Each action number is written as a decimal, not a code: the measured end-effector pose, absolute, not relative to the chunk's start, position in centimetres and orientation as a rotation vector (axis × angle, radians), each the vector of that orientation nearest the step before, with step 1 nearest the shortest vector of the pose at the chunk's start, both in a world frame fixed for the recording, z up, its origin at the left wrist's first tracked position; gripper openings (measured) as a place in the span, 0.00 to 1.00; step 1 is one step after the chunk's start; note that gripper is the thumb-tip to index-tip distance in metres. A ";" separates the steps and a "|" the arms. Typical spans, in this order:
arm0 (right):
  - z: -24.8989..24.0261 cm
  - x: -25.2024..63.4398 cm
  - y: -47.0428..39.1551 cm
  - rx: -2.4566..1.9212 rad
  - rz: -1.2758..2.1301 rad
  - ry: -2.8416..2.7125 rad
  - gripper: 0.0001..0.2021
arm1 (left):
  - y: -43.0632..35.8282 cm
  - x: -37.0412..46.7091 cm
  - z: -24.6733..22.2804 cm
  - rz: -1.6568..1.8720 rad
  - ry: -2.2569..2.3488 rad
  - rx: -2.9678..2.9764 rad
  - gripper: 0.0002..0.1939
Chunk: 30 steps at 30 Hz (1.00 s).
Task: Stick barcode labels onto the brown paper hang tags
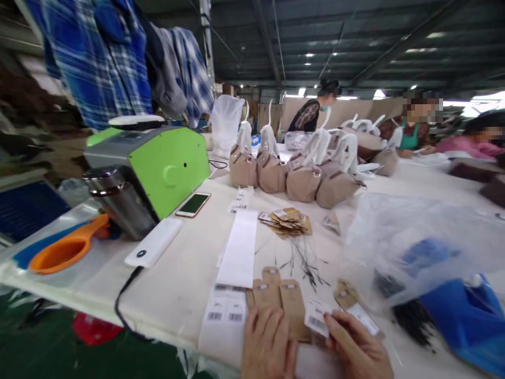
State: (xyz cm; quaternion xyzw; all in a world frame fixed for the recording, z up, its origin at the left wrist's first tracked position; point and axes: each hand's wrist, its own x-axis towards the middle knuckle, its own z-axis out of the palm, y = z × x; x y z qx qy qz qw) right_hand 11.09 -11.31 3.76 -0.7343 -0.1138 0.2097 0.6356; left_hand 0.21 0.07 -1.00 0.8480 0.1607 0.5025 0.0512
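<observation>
2 hands, left (266, 342) palm-down on brown tags (294, 305), right (358, 345) pinching white label (316, 317)

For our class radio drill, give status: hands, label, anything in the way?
Right hand pinching white label. Left hand on brown tags. Plastic bag off right, not blocking hands.

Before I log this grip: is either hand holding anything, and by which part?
The right hand pinches a white label by its right edge as pictured. The left hand rests on brown tags; whether it grips any cannot be told.
</observation>
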 end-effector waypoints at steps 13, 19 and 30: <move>5.8 13.1 -8.2 -1.690 0.923 -0.460 0.20 | 0.0 -0.6 0.3 1.374 0.462 2.661 0.09; 5.5 13.1 -8.0 -1.750 0.996 -0.473 0.20 | -0.1 0.1 0.9 1.441 0.516 2.593 0.09; 6.1 12.3 -7.7 -1.818 0.929 -0.376 0.20 | -0.4 0.9 -0.2 1.590 0.596 2.491 0.11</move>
